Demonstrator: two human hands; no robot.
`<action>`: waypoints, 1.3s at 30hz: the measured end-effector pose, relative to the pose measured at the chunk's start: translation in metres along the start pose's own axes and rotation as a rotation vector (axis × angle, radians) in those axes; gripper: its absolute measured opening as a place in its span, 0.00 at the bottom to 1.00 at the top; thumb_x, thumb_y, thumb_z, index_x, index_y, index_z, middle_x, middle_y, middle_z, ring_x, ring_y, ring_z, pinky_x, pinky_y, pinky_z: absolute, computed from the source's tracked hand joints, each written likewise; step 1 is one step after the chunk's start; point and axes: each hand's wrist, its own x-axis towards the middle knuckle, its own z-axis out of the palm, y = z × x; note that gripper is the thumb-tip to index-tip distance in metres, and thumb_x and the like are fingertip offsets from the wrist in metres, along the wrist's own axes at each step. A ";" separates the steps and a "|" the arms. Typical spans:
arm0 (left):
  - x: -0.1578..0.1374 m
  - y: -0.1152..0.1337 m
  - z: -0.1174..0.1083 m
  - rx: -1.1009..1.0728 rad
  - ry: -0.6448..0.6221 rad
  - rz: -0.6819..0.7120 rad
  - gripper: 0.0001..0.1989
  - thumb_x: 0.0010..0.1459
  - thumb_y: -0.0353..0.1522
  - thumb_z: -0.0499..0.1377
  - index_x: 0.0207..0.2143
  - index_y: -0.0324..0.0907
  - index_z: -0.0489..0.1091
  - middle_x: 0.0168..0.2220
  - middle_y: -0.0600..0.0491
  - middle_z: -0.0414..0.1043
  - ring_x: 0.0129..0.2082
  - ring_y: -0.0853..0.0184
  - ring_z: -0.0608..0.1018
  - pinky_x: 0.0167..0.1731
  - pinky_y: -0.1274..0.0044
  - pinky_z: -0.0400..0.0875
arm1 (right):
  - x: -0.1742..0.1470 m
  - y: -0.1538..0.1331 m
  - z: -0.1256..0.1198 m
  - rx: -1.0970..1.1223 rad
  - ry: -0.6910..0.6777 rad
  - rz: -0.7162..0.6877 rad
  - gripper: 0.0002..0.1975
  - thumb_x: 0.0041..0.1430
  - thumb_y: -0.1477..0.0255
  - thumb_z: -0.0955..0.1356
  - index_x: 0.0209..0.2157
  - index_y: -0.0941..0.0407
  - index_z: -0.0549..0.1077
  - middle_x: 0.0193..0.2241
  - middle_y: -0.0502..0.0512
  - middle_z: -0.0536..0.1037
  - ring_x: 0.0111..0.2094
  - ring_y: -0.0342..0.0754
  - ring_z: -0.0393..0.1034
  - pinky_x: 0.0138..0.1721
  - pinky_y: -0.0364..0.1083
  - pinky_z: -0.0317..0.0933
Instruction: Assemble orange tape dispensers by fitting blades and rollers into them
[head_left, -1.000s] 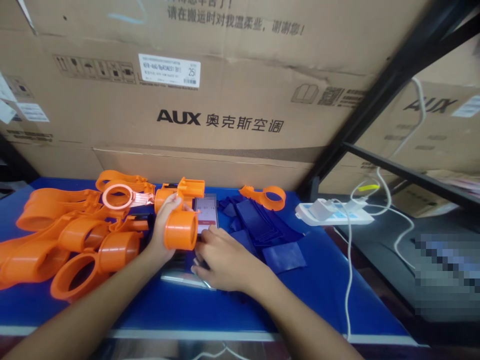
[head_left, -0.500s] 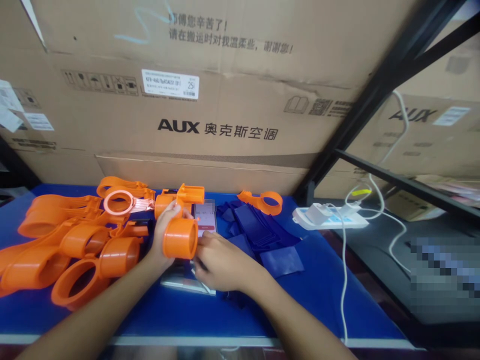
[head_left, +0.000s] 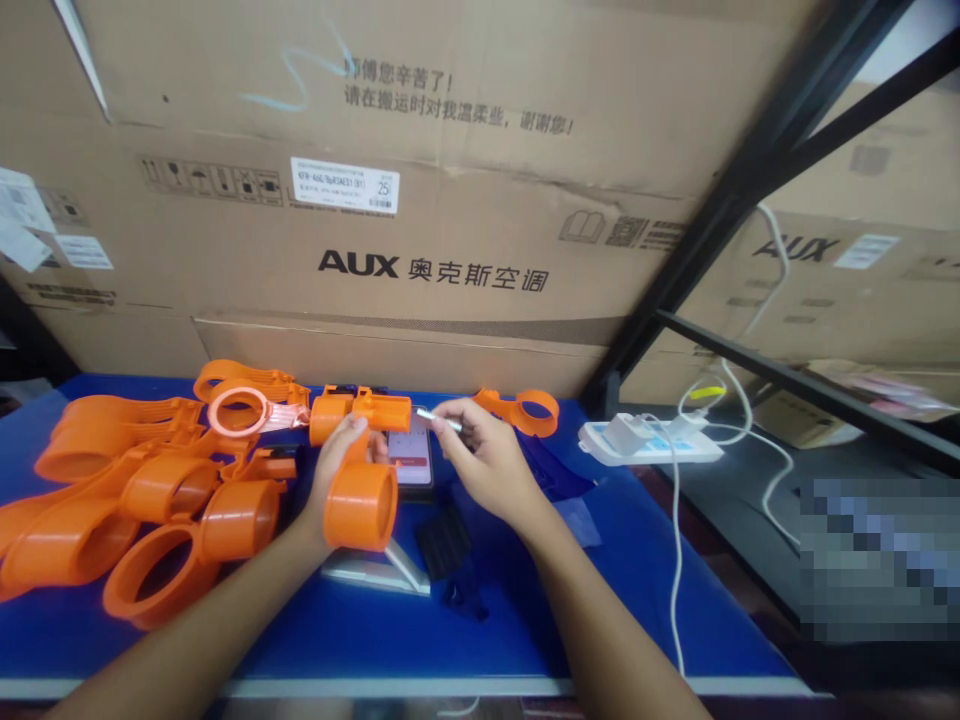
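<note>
My left hand (head_left: 341, 470) is closed around an orange plastic part (head_left: 361, 508), which has a wide ring at its near end and a narrower tubular section at its far end. In my right hand (head_left: 484, 450) a slim silver metal rod (head_left: 437, 419) is pinched between thumb and fingers. Its tip points left, close to the tubular end of the orange part; I cannot tell whether they touch. A phone (head_left: 411, 460) with a lit screen lies beneath, partly hidden by both hands.
More orange ringed parts (head_left: 240, 520) are heaped on the left of the blue tabletop (head_left: 300, 630). Dark blue sheets (head_left: 559, 470) lie behind my right wrist, near another orange part (head_left: 536, 412). A white power strip (head_left: 649, 443) with cables sits right. Cardboard boxes (head_left: 450, 200) stand behind.
My right hand has risen from beside the orange ring to the part's far end, and the silver rod now shows clearly. The left hand and its part have shifted only slightly.
</note>
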 end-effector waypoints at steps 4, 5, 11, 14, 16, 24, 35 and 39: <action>-0.005 -0.005 0.003 0.019 0.023 -0.054 0.19 0.53 0.45 0.70 0.28 0.41 0.68 0.22 0.56 0.70 0.19 0.72 0.74 0.23 0.79 0.74 | 0.002 0.010 0.011 0.240 0.136 0.100 0.11 0.67 0.62 0.68 0.44 0.55 0.75 0.27 0.51 0.76 0.27 0.45 0.70 0.28 0.43 0.66; -0.006 -0.005 0.004 0.017 0.028 -0.051 0.19 0.52 0.45 0.70 0.28 0.41 0.68 0.22 0.56 0.70 0.19 0.72 0.74 0.23 0.79 0.75 | 0.003 0.012 0.013 0.273 0.142 0.119 0.11 0.67 0.62 0.68 0.44 0.55 0.75 0.26 0.50 0.75 0.26 0.45 0.70 0.28 0.43 0.66; -0.009 -0.004 0.005 0.040 0.009 -0.037 0.20 0.52 0.45 0.71 0.31 0.42 0.67 0.22 0.57 0.72 0.18 0.71 0.75 0.19 0.80 0.73 | 0.004 0.017 0.016 0.307 0.148 0.131 0.11 0.65 0.63 0.70 0.43 0.55 0.77 0.30 0.52 0.78 0.31 0.46 0.73 0.31 0.44 0.67; -0.009 -0.004 0.005 0.052 0.000 -0.031 0.21 0.52 0.45 0.71 0.31 0.42 0.66 0.23 0.57 0.72 0.18 0.72 0.75 0.20 0.80 0.73 | 0.004 0.019 0.017 0.305 0.147 0.130 0.12 0.65 0.63 0.70 0.44 0.55 0.77 0.30 0.53 0.78 0.31 0.46 0.73 0.30 0.44 0.67; -0.009 -0.005 0.004 0.060 -0.002 -0.025 0.21 0.52 0.46 0.71 0.32 0.42 0.67 0.23 0.58 0.72 0.18 0.72 0.75 0.21 0.80 0.73 | 0.003 0.019 0.017 0.294 0.140 0.134 0.12 0.66 0.62 0.69 0.44 0.56 0.77 0.28 0.52 0.77 0.28 0.45 0.71 0.29 0.43 0.66; -0.002 -0.009 -0.004 0.209 -0.025 0.054 0.23 0.54 0.51 0.68 0.29 0.42 0.66 0.23 0.56 0.71 0.20 0.70 0.75 0.25 0.77 0.74 | 0.001 0.015 0.018 0.262 0.086 0.095 0.14 0.68 0.62 0.68 0.46 0.57 0.77 0.26 0.50 0.75 0.28 0.46 0.71 0.33 0.45 0.67; -0.005 -0.003 -0.002 0.353 -0.044 0.086 0.22 0.54 0.50 0.68 0.30 0.42 0.68 0.22 0.56 0.70 0.19 0.71 0.71 0.22 0.80 0.68 | 0.002 0.016 0.006 0.050 0.025 0.012 0.12 0.69 0.64 0.67 0.46 0.55 0.79 0.36 0.54 0.83 0.32 0.47 0.75 0.37 0.46 0.68; -0.009 -0.004 0.002 0.376 -0.079 0.110 0.20 0.54 0.48 0.69 0.33 0.43 0.69 0.22 0.57 0.70 0.21 0.72 0.71 0.24 0.81 0.69 | 0.001 0.017 0.008 0.021 -0.010 0.013 0.13 0.70 0.65 0.66 0.48 0.55 0.79 0.36 0.54 0.83 0.34 0.48 0.76 0.38 0.46 0.68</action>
